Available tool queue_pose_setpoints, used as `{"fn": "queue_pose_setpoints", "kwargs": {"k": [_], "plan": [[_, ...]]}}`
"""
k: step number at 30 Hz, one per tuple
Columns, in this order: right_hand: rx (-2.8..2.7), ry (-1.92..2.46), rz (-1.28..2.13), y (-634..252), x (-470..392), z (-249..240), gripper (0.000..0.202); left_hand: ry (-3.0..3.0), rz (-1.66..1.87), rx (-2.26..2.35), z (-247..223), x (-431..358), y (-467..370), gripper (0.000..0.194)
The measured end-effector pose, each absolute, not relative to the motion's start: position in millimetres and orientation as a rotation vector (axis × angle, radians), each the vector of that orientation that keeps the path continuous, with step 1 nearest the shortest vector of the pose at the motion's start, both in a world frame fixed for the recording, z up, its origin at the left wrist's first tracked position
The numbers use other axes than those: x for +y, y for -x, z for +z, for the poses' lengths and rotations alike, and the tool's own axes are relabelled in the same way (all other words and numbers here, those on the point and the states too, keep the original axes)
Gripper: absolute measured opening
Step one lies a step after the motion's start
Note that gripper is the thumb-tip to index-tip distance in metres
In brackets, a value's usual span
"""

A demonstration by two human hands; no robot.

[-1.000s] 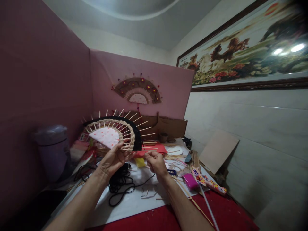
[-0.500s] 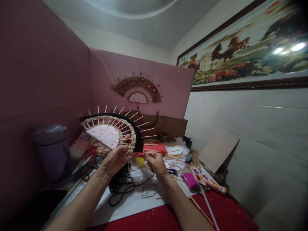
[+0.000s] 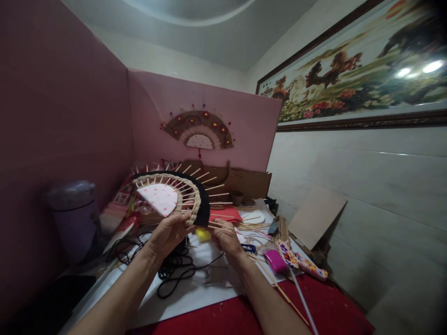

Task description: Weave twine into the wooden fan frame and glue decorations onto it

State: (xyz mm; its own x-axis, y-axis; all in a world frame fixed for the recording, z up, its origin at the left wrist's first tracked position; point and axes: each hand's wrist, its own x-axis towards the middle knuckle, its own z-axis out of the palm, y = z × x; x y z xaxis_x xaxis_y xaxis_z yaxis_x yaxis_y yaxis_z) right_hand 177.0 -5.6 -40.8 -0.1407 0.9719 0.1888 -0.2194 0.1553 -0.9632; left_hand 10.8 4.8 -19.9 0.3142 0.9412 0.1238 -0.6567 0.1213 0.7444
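My left hand (image 3: 171,231) is closed on the lower edge of a half-round woven fan (image 3: 186,184), held up above the table. The fan has a white dotted centre, a tan woven band, a black cord band and bare sticks radiating outward. At the fan's lower right end, my right hand (image 3: 226,238) has its fingers closed beside the lowest sticks. A black cord (image 3: 209,264) runs from under that hand to a loose tangle (image 3: 174,270) on the white sheet. The fingertips' exact grip is partly hidden.
A finished fan (image 3: 200,130) hangs on the pink panel behind. Red paper (image 3: 225,214), loose sticks, blue-handled scissors (image 3: 248,248), a magenta packet (image 3: 275,261) and floral cloth (image 3: 303,265) lie to the right. A lidded container (image 3: 71,223) stands left.
The fan has shifted right and slightly down, and looks tilted flatter. My right hand has stayed near its lower right end, with the fingers slightly shifted.
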Motion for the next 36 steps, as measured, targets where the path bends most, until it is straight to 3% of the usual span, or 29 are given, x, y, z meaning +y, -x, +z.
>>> {"fn": "queue_pose_setpoints", "kwargs": {"k": [8, 20, 29, 36], "plan": [[-1.257, 0.829, 1.284, -180, -8, -40, 0.022, -0.781, 1.213, 0.394, -20, 5, -14, 0.035], [-1.202, 1.003, 1.298, -176, 11, -62, 0.010, -0.552, 1.240, 0.442, -42, 12, -23, 0.017], [-1.197, 1.002, 1.342, -177, 7, -60, 0.009, -0.745, 1.230, 0.396, -50, 10, -37, 0.045], [-1.172, 0.910, 1.310, -179, 6, -58, 0.009, -0.837, 1.213, 0.379, -32, 0, -39, 0.048]]}}
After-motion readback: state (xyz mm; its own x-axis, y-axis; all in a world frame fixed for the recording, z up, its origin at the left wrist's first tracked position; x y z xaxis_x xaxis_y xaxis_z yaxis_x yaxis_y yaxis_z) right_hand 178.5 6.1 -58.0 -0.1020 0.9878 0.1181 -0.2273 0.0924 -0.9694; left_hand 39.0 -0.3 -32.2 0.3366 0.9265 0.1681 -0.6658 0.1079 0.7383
